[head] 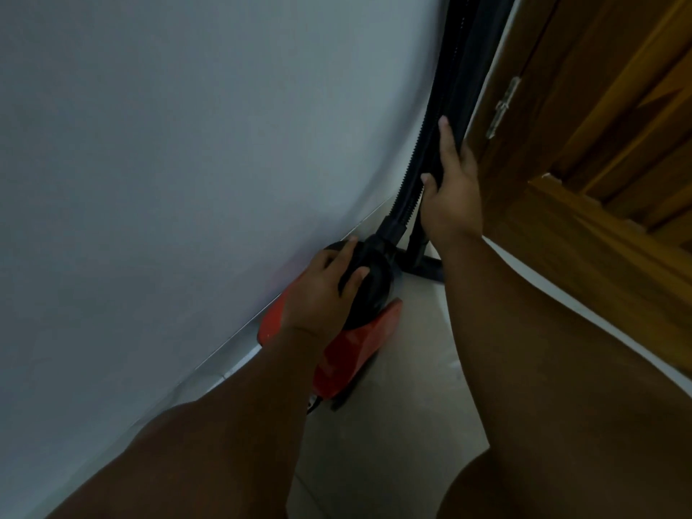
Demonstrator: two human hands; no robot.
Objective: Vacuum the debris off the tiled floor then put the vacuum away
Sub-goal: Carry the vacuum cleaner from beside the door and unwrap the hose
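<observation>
The red plastic canister vacuum cleaner (352,354) sits on the pale tiled floor (412,368), against the base of the grey-white wall (187,144). The left hand (329,282) holds its black domed top, fingers (359,273) curled over it. The black ribbed hose (408,189) rises from that top. The right hand (449,192) grips the upright black rigid wand (468,69), thumb in front. The black floor nozzle (423,264) rests in the corner beside the brown wooden door (599,144).
</observation>
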